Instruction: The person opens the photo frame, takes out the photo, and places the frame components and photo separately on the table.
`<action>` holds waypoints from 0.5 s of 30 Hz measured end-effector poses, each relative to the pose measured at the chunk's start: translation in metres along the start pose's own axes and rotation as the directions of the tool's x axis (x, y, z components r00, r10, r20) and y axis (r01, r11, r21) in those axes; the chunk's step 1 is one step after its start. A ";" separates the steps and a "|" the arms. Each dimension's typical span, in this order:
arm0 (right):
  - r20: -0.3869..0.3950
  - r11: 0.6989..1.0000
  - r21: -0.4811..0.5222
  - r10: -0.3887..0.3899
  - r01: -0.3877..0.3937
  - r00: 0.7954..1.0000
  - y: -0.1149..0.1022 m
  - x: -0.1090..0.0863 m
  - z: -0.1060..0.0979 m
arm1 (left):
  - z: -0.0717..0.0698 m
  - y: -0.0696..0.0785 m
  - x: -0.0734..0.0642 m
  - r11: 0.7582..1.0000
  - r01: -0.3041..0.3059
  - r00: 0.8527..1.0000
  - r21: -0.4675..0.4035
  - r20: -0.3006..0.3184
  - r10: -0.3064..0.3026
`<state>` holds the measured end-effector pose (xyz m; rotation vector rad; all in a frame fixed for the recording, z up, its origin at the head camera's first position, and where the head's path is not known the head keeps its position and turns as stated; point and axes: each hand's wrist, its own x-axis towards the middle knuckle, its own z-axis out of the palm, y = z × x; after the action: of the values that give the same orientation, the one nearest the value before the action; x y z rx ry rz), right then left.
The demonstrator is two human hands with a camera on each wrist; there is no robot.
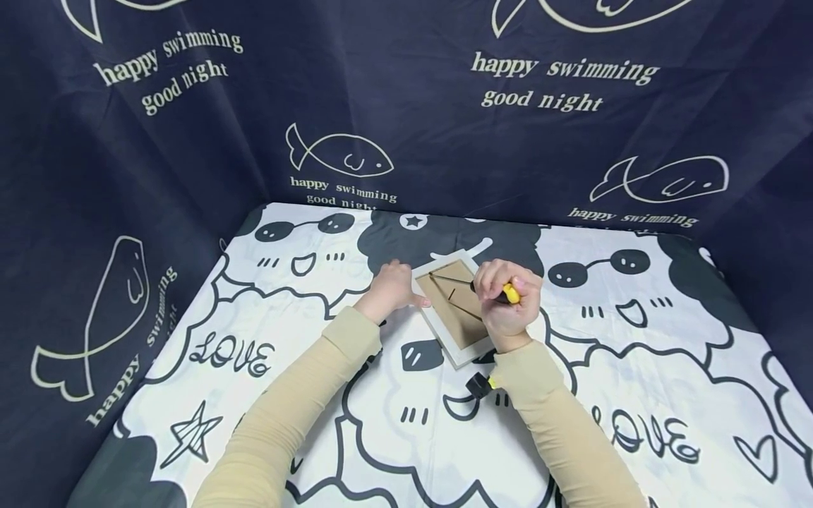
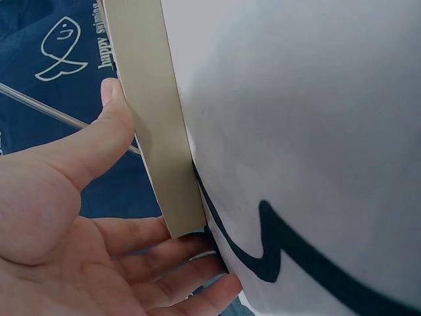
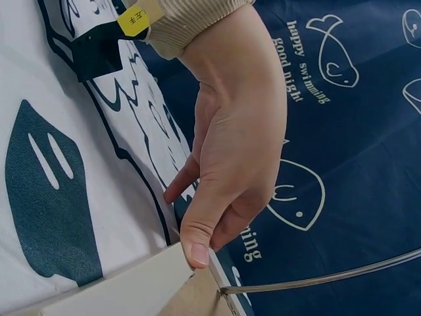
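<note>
A white picture frame [image 1: 438,326] lies on the cloth, its brown backing board [image 1: 459,326] facing up. My left hand [image 1: 396,285] grips the frame at its upper left side. In the right wrist view the thumb of that left hand [image 3: 230,158] presses on the frame corner; in the left wrist view the fingers are around the edge. My right hand [image 1: 507,314] is curled round the yellow-and-black handle of a screwdriver [image 1: 512,293]. The thin shaft [image 1: 452,279] slants left over the board, with its tip at the board's upper left part. Whether the tip touches is unclear.
A white cloth [image 1: 305,423] with black cartoon prints covers the table. Dark blue curtains [image 1: 432,155] with fish drawings hang behind and at the sides. A small black camera [image 1: 478,385] sits on my right wrist, just above the cloth.
</note>
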<state>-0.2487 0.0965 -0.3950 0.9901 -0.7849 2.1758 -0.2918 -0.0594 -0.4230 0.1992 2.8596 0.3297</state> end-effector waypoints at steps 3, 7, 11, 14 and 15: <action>-0.010 1.000 -0.009 -0.004 0.004 1.000 0.001 0.000 -0.001 | -0.001 0.000 0.000 1.000 -0.001 1.000 -0.002 0.008 0.001; -0.030 1.000 -0.024 -0.011 0.011 0.999 0.002 -0.001 -0.001 | -0.001 0.001 0.000 1.000 0.001 1.000 -0.006 0.012 -0.001; -0.040 0.998 -0.061 0.007 -0.009 0.999 0.001 -0.004 -0.002 | -0.001 0.000 0.001 1.000 0.002 1.000 0.003 0.009 -0.002; -0.054 0.995 -0.092 0.039 -0.044 0.998 -0.001 -0.005 -0.002 | 0.000 0.000 0.001 1.000 -0.002 1.000 0.013 0.004 0.002; -0.060 0.994 -0.099 0.050 -0.056 0.997 -0.001 -0.005 -0.002 | 0.000 0.000 0.001 1.000 -0.003 1.000 0.015 0.004 0.003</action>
<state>-0.2460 0.0974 -0.4003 0.8618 -0.8937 2.1765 -0.2931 -0.0589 -0.4232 0.2069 2.8591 0.3083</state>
